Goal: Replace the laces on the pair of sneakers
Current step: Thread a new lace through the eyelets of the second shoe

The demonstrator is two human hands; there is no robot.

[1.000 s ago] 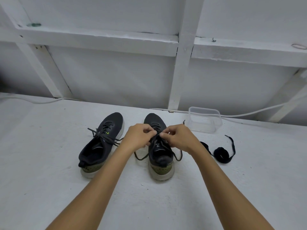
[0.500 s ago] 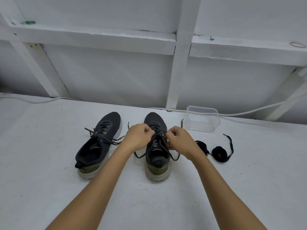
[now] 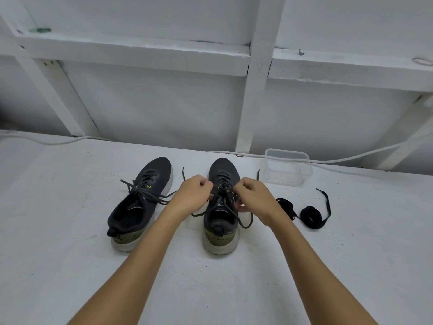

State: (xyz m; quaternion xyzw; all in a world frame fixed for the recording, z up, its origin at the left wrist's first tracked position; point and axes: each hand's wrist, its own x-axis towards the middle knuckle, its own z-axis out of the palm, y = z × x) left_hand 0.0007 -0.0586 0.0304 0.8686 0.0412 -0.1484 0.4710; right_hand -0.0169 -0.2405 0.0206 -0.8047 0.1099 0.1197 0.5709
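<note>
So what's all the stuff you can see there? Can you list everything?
Sneakers: 2, dark grey with pale soles, side by side on the table, left one and right one.
Laces on sneakers: dark, left sneaker's tied in a bow, right sneaker's being pulled.
Spare laces: black, coiled on the table right of the sneakers; I can't tell how many.
Plastic box: 1, clear, behind the spare laces.
Cable: 1, white, along the wall.
Table: 1, white.
Hands: 2, left hand and right hand, each gripping the right sneaker's lace.
</note>
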